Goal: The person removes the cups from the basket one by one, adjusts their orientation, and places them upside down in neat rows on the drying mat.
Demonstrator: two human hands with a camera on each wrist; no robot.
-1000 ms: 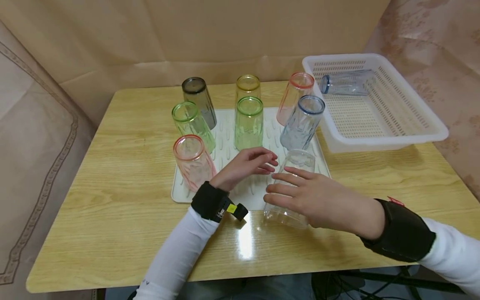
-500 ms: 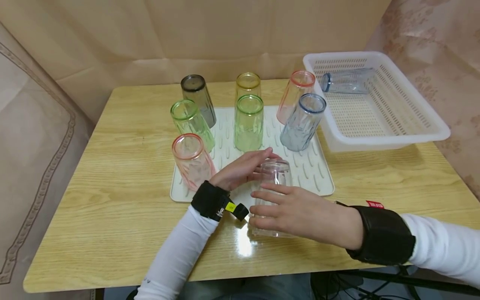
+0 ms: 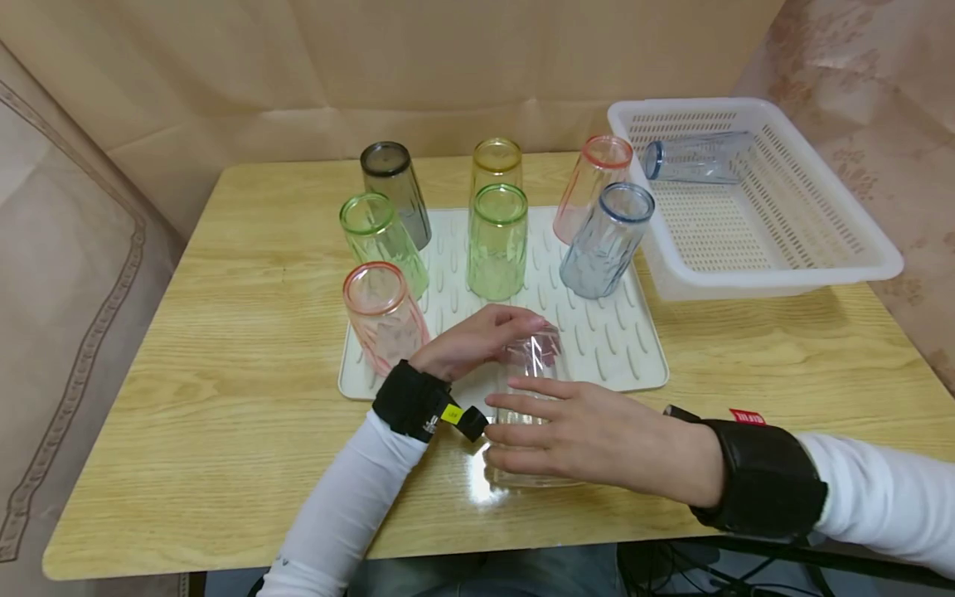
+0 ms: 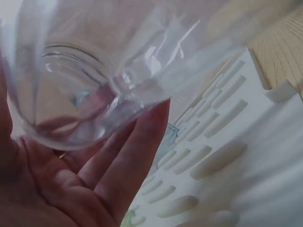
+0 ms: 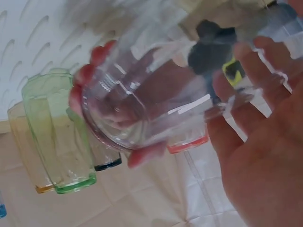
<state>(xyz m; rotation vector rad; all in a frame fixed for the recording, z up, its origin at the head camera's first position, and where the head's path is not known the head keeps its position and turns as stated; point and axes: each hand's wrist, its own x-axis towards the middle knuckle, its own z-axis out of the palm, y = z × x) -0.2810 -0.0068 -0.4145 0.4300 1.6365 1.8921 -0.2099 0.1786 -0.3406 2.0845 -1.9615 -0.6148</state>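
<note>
A clear drinking glass point(image 3: 533, 356) is tilted between my two hands, over the front of the white ribbed mat point(image 3: 619, 365). My left hand point(image 3: 477, 340) grips its far, round end; the right wrist view shows those fingertips point(image 5: 85, 75) curled round the glass point(image 5: 156, 94). Nearer the table's front edge, my right hand point(image 3: 597, 435) holds the other end, fingers spread across its side. The right thumb is hidden in the head view. Seen from the left wrist, the glass point(image 4: 156, 66) rests against the left palm and fingers.
Several coloured glasses stand on the mat, including a pink one point(image 3: 384, 319) by my left wrist, a green one point(image 3: 497, 245) and a blue one point(image 3: 608, 240). At the right, a white basket point(image 3: 768, 282) holds a blue glass point(image 3: 701, 157) on its side.
My right hand has brought the clear glass leftwards and slightly towards the front. The left hand, earlier apart from it, now grips its far end.
</note>
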